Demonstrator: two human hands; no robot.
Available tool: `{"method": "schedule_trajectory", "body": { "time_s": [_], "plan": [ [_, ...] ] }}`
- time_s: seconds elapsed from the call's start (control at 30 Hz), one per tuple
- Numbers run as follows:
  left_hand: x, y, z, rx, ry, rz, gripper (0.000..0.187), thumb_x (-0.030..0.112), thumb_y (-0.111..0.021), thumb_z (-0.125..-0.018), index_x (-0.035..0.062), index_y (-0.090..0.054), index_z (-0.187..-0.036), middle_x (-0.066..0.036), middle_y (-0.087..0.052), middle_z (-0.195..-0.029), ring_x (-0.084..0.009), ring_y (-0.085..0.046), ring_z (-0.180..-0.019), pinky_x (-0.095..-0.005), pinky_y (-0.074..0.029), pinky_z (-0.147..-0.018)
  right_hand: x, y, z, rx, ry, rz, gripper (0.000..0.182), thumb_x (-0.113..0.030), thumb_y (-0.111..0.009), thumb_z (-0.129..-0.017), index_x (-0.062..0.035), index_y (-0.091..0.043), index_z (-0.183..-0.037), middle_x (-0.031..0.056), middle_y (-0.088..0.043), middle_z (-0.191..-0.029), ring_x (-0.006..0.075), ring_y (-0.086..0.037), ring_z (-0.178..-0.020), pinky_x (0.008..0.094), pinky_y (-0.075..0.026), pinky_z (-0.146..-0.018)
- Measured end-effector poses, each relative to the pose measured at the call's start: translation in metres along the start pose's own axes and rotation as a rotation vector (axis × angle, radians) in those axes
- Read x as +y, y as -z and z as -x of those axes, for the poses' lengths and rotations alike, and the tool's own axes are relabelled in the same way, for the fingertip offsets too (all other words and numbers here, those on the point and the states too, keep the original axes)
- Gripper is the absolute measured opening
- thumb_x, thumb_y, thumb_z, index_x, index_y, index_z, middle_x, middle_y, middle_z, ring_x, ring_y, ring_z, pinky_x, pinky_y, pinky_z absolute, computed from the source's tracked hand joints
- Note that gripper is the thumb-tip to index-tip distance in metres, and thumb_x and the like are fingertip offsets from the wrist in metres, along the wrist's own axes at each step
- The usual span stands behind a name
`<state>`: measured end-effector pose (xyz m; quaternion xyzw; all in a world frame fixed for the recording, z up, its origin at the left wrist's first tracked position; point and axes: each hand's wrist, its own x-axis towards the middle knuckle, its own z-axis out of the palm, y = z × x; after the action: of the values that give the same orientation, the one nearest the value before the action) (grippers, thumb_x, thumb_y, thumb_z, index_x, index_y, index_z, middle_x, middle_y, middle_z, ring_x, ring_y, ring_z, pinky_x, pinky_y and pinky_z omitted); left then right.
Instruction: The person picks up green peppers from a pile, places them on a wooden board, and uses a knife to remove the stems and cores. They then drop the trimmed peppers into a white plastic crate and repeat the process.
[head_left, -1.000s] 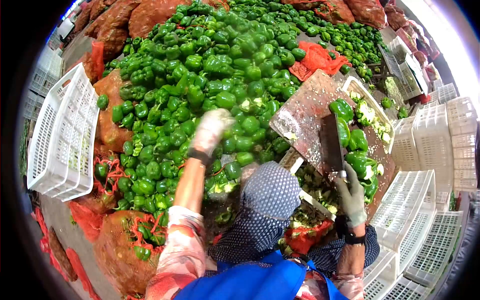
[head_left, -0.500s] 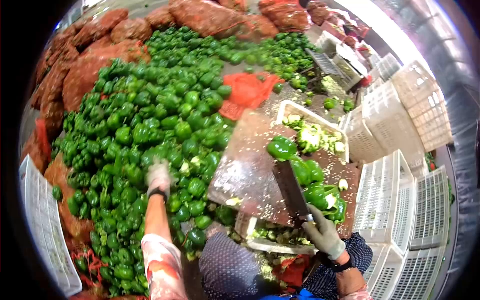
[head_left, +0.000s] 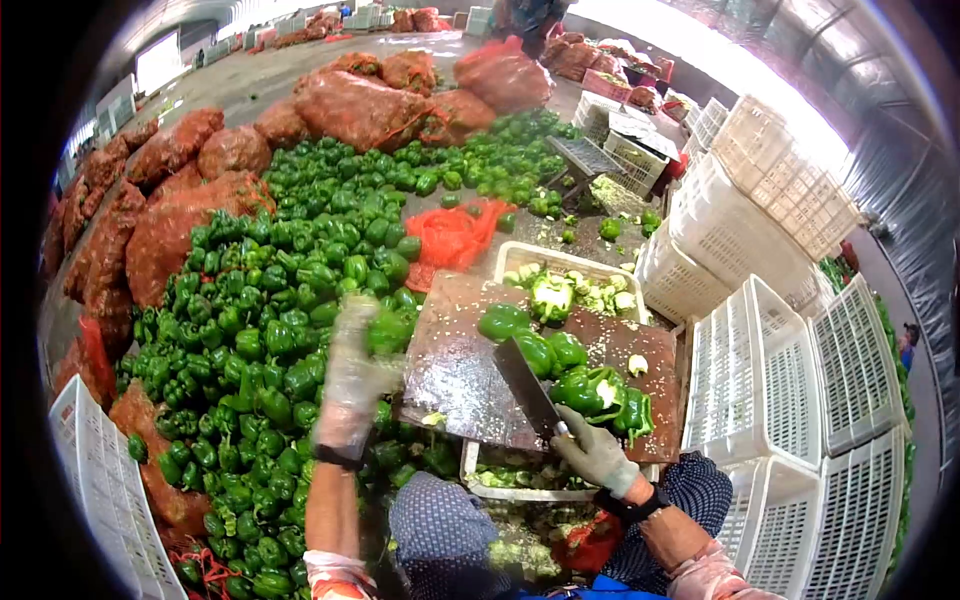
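My left hand, gloved and smeared by motion, is above the left edge of the cutting board. A green bell pepper, blurred along with it, is in its fingers. In my gloved right hand is the handle of a broad cleaver, its dark blade lying low over the board. Just beyond the blade, several green bell peppers rest on the board, some of them cut. A pale cut-out core lies to their right. Seeds are scattered across the board.
A big heap of green peppers spreads on the left, with red mesh sacks behind. White crates stack at the right. A tray of pepper cores sits past the board. A person stands at the back near a sack.
My left hand has come up from the pepper heap toward the board with a green bell pepper. My right hand still grips the cleaver. The view has tilted up, showing more background.
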<state>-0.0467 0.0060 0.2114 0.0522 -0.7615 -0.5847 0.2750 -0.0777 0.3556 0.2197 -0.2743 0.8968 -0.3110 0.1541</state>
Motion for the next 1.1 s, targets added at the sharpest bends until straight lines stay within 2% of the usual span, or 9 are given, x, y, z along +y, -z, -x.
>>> {"method": "schedule_trajectory", "body": {
  "time_s": [0.17,0.27,0.3,0.47,0.5,0.6,0.8,0.93,1.1],
  "plan": [
    [0.014,-0.075,0.030,-0.417,-0.254,-0.774,0.082,-0.005,-0.074,-0.057,0.0219,-0.054,-0.132,-0.020,-0.030,-0.149,-0.0356,-0.042,-0.130,-0.0344,-0.033,-0.111,0.011,-0.006,0.004,0.039,0.052,-0.073,0.056,-0.034,-0.052,-0.092,-0.0065,-0.037,-0.139,0.0275,-0.063,-0.102,0.0403,-0.063,-0.093,0.0448,-0.050,-0.082],
    [-0.005,-0.078,0.042,-0.526,-0.201,-0.524,0.077,-0.015,-0.062,-0.069,0.0211,-0.050,-0.135,-0.018,-0.036,-0.145,-0.0333,-0.042,-0.130,-0.0352,-0.046,-0.099,0.023,-0.017,0.009,0.170,0.201,-0.022,0.061,-0.033,-0.053,-0.092,-0.0054,-0.033,-0.143,0.0208,-0.067,-0.101,0.0251,-0.067,-0.076,0.0418,-0.054,-0.077],
    [-0.004,-0.078,0.040,-0.509,-0.025,-0.059,0.075,-0.018,-0.058,-0.070,0.0195,-0.050,-0.135,-0.017,-0.041,-0.142,-0.0313,-0.043,-0.129,-0.0333,-0.047,-0.098,-0.031,0.020,0.013,-0.194,-0.253,-0.075,0.062,-0.033,-0.052,-0.093,-0.0042,-0.030,-0.144,0.0200,-0.065,-0.109,0.0191,-0.064,-0.066,0.0375,-0.055,-0.072],
    [-0.010,-0.083,0.053,-0.177,-0.215,-0.176,0.048,-0.003,-0.074,-0.070,0.0003,-0.058,-0.115,-0.012,-0.063,-0.106,-0.0196,-0.061,-0.095,-0.0307,-0.049,-0.085,-0.004,0.000,0.018,0.000,0.063,-0.118,0.056,-0.030,-0.053,-0.092,-0.0015,-0.039,-0.138,0.0249,-0.058,-0.121,0.0337,-0.058,-0.112,0.0425,-0.047,-0.092],
    [-0.012,-0.083,0.054,-0.220,0.178,0.010,0.044,-0.003,-0.073,-0.071,0.0002,-0.058,-0.112,-0.008,-0.065,-0.096,-0.0161,-0.061,-0.082,-0.0288,-0.051,-0.074,-0.007,0.001,0.020,0.047,0.089,-0.127,0.054,-0.028,-0.054,-0.090,-0.0006,-0.042,-0.135,0.0253,-0.059,-0.120,0.0364,-0.059,-0.110,0.0414,-0.048,-0.090],
    [-0.007,-0.079,0.058,-0.163,0.197,-0.140,0.042,-0.006,-0.072,-0.072,0.0012,-0.058,-0.110,-0.006,-0.064,-0.091,-0.0102,-0.058,-0.075,-0.0264,-0.049,-0.061,-0.038,0.016,0.032,0.129,0.082,-0.218,0.054,-0.018,-0.060,-0.087,0.0002,-0.043,-0.135,0.0242,-0.061,-0.114,0.0340,-0.064,-0.097,0.0381,-0.050,-0.084],
    [0.002,-0.074,0.054,-0.230,0.473,0.047,0.053,-0.003,-0.075,-0.072,0.0019,-0.050,-0.119,-0.009,-0.056,-0.111,-0.0191,-0.058,-0.091,-0.0311,-0.049,-0.083,-0.080,0.027,0.048,0.230,0.250,-0.287,0.054,-0.003,-0.058,-0.086,0.0058,-0.040,-0.136,0.0216,-0.059,-0.122,0.0278,-0.062,-0.105,0.0375,-0.048,-0.091],
    [0.017,-0.072,0.055,-0.171,0.398,0.013,0.050,-0.001,-0.077,-0.070,0.0016,-0.054,-0.114,-0.010,-0.059,-0.104,-0.0211,-0.059,-0.091,-0.0311,-0.049,-0.082,-0.034,-0.007,-0.008,-0.278,-0.029,0.145,0.049,-0.026,-0.052,-0.093,-0.0035,-0.041,-0.135,0.0291,-0.060,-0.099,0.0406,-0.061,-0.092,0.0458,-0.048,-0.078],
    [-0.006,-0.074,0.063,-0.116,0.229,-0.098,0.042,-0.002,-0.072,-0.075,-0.0003,-0.054,-0.113,-0.005,-0.062,-0.094,-0.0112,-0.059,-0.078,-0.0257,-0.050,-0.070,-0.025,0.001,0.001,-0.149,0.090,0.128,0.048,-0.028,-0.052,-0.093,-0.0036,-0.042,-0.133,0.0260,-0.063,-0.100,0.0405,-0.063,-0.089,0.0454,-0.050,-0.077]
  ]
}}
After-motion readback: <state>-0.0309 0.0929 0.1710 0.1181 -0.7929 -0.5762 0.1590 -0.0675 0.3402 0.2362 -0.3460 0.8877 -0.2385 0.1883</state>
